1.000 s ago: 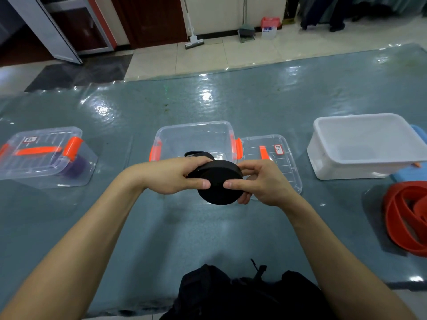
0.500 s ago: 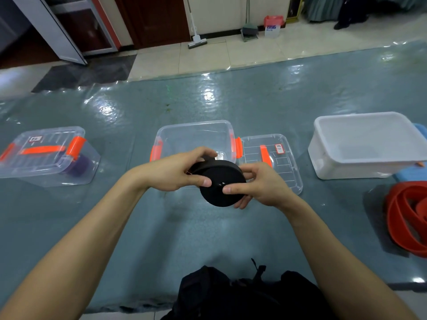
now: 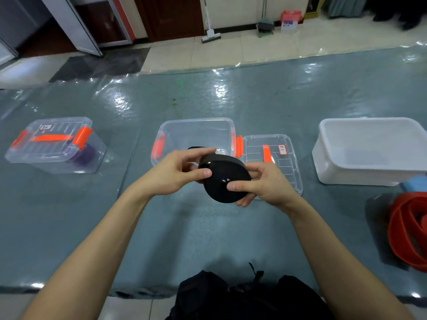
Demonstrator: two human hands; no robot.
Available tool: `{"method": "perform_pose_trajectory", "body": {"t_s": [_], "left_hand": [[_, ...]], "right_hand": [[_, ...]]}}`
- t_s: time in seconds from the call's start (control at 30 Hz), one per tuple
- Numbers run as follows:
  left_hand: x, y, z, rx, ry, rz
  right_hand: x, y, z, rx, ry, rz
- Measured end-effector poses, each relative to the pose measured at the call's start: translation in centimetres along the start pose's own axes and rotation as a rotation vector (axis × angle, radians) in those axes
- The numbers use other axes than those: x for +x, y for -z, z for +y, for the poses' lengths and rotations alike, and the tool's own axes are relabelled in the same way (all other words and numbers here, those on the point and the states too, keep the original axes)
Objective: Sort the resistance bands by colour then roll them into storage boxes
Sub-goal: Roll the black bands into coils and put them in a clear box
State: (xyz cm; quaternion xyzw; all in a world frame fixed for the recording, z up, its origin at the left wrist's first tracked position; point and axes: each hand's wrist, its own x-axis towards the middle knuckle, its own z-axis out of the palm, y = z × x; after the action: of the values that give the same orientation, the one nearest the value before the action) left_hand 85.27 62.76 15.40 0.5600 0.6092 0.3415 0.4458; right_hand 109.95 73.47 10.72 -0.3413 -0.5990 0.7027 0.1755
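the bench is covered in a glossy grey-green sheet that runs from the near edge, where a black bag sits, to the far edge against the tiled floor. a wide bare stretch lies between the near edge and the row of boxes, and another behind the boxes up to the far edge.

along the row: a closed clear box with orange clips at the left, something purple inside it; an open clear box in the middle; its clear lid lying flat just beside it on the right; and an open white tub at the right, well apart from the lid. loose red bands lie at the right edge of the bench, near of the tub.

both hands hold a rolled black band above the bench, just near of the open clear box. it is a tight flat coil, round, its face tilted toward the camera. the left hand grips its left rim, thumb on the face and fingers curled over the far side. the right hand closes on the right rim, thumb pressed on the face, fingers under it. a short black loop shows past the left fingers, inside the open box as far as can be told.
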Motion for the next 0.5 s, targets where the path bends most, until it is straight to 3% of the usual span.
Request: {"method": "perform_pose_trajectory", "body": {"t_s": [0.23, 0.5], "left_hand": [[-0.6, -2.5, -1.2, -0.160, -0.002, 0.289], [0.0, 1.0, -2.8, -0.227, 0.104, 0.428]], "right_hand": [[1.2, 0.0, 0.1, 0.076, -0.027, -0.010], [6.6, -3.1, -1.4, 0.132, -0.079, -0.016]]}}
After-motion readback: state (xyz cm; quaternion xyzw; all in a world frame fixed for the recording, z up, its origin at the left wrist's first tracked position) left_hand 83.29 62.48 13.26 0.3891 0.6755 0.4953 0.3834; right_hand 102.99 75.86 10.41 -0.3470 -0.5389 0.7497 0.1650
